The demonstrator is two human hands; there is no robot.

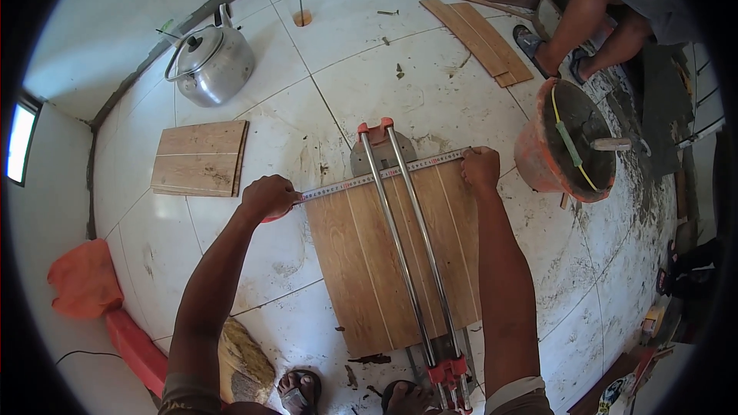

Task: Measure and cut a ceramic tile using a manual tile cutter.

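Left hand (267, 197) fisted on tape case; right hand (480, 167) pinches tape (377, 177) end at tile's far right corner. Tape stretched between both grips, across far edge of tile (384, 261). Tile lies on floor under cutter (411, 253), between the hands. Judged: measuring under way; no mark or cut visible yet.

Count: one tile in cutter, one stack (200, 159) beyond left hand, one kettle (211, 65), one bucket (565, 142) beyond right hand.
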